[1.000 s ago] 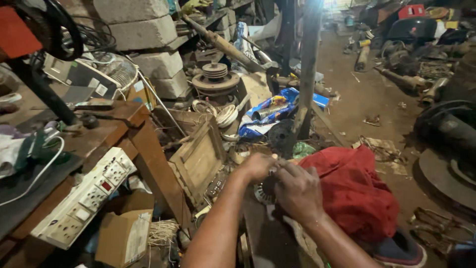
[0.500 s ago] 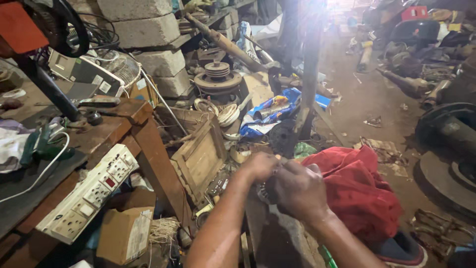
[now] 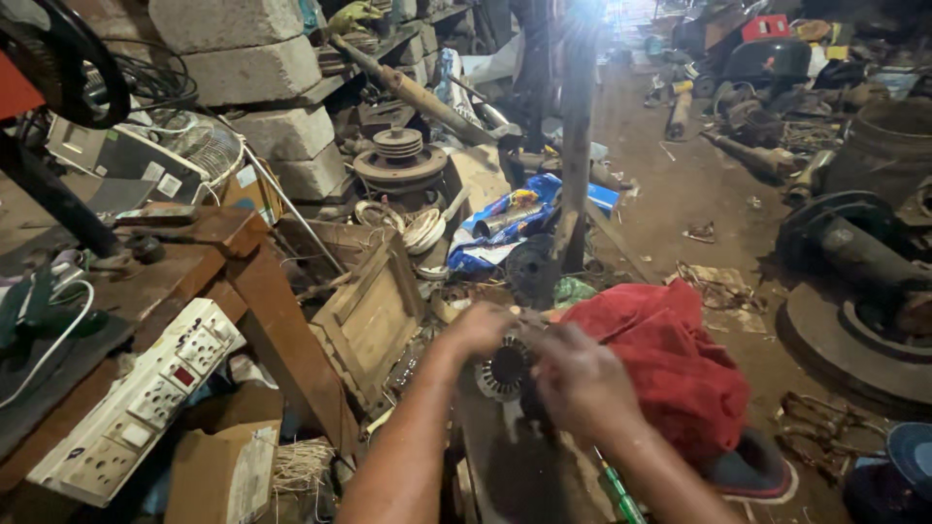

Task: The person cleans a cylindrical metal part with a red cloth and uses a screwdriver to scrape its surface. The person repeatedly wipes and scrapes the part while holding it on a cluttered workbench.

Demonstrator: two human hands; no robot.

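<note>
At my far left a white power strip [image 3: 136, 403] lies along the edge of the wooden workbench [image 3: 209, 267], with a cardboard box [image 3: 223, 475] on the floor below it. Next comes a wooden frame [image 3: 374, 315] leaning against the bench leg, and behind it a stepped metal pulley [image 3: 400, 160] among the scrap.

My left hand [image 3: 476, 330] is curled closed over the top of the round motor core [image 3: 505, 369], a small toothed metal disc with dark windings, which sits right in front of me between both hands, just left of the red cloth [image 3: 670, 364]. My right hand [image 3: 582, 383] is closed on the core's lower right side; it is blurred, so I cannot tell whether the fingers pinch a wire or only press on the part.

Compared with a second ago, both hands have stayed on the core and my view has come lower and closer, so the toothed face now shows more plainly between my palms. The hands have barely shifted, which I read as fiddly work on the part going on in place rather than lifting it away.

A green-handled screwdriver [image 3: 616, 490] lies just below my right wrist, untouched. Farther right, a big dark wheel-like casting [image 3: 859, 340] rests on the dirt floor.
</note>
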